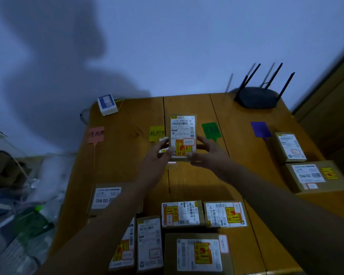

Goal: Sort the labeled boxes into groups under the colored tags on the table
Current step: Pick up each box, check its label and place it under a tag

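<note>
I hold a small cardboard box [183,133] with a white shipping label and a yellow-red sticker upright above the table's middle. My left hand [160,153] grips its lower left corner, and my right hand [207,153] grips its lower right side. Four colored tags lie in a row across the wooden table [127,165]: pink tag [96,134], yellow tag [156,133] partly hidden by the box, green tag [211,130], purple tag [260,129]. Behind my left hand another small box [163,140] lies under the yellow tag. Two boxes [291,146] [316,175] lie below the purple tag.
Several labeled boxes [182,214] [225,214] [199,255] [149,244] [105,197] crowd the near part of the table. A black router [256,97] with antennas stands at the back right. A white adapter [107,104] sits at the back left corner. Clutter and a bottle [32,219] lie on the floor at left.
</note>
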Available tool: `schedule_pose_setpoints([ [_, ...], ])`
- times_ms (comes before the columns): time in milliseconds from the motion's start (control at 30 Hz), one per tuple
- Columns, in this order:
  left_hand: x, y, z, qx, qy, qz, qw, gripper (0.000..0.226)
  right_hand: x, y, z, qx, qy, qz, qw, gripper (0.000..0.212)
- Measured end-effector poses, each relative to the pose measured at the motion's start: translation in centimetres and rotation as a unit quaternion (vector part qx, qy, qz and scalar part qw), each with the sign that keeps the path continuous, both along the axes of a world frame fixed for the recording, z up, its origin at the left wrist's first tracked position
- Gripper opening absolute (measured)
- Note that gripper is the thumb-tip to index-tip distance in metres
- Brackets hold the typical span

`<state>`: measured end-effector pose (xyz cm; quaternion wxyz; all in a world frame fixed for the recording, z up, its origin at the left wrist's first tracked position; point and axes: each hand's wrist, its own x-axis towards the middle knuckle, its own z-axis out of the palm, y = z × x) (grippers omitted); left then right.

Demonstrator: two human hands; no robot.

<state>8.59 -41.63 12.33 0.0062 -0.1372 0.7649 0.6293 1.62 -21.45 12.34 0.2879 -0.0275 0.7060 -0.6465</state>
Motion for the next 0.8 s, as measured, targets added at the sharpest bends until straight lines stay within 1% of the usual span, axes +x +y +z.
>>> schedule_pose_setpoints([
  [67, -1.1, 0.5, -2.0, -0.064, -0.015, -0.022, 0.998, 0.05, -0.5, 0.2, -1.8, 0.019, -0.027, -0.03, 0.999, 0.087],
  [133, -2.4, 0.9, -4.0, -0.13, -0.018, -0.019, 0.991, 0.048, -1.2, 0.1, -3.5, 0.034, -0.057, -0.049, 0.997, 0.083],
  [300, -5.5, 0.0, -8.9, -0.199, -0.045, -0.003, 0.979, 0.046, -3.9, -0.4, -8.1, 0.08, -0.123, -0.094, 0.985, 0.074],
  [367, -6.5, -1.0, -10.6, -0.27, -0.04, -0.014, 0.962, 0.048, -4.9, -0.7, -9.7, 0.103, -0.14, -0.111, 0.978, 0.073],
  [433, -7.1, -1.9, -12.0, -0.358, -0.046, -0.06, 0.931, 0.053, -5.9, -1.0, -11.2, 0.119, -0.149, -0.122, 0.974, 0.073],
  [467, -7.1, -2.2, -12.6, -0.383, -0.053, -0.086, 0.918, 0.055, -6.4, -1.1, -11.8, 0.119, -0.154, -0.126, 0.973, 0.072],
  [533, -6.9, -2.7, -13.8, -0.401, -0.05, -0.131, 0.905, 0.056, -7.1, -1.4, -12.9, 0.112, -0.163, -0.129, 0.972, 0.068],
  [600, -6.4, -2.9, -14.7, -0.411, -0.025, -0.157, 0.898, 0.055, -7.5, -1.8, -13.7, 0.117, -0.16, -0.12, 0.973, 0.061],
  [667, -6.1, -3.0, -15.1, -0.41, -0.004, -0.157, 0.898, 0.055, -7.6, -2.0, -14.3, 0.139, -0.141, -0.105, 0.975, 0.05],
  [733, -6.0, -3.1, -15.2, -0.402, -0.001, -0.157, 0.902, 0.056, -7.3, -2.0, -14.7, 0.157, -0.115, -0.1, 0.976, 0.04],
  [800, -6.1, -3.1, -14.9, -0.4, -0.003, -0.163, 0.902, 0.057, -6.9, -1.9, -15.1, 0.166, -0.089, -0.1, 0.977, 0.037],
])
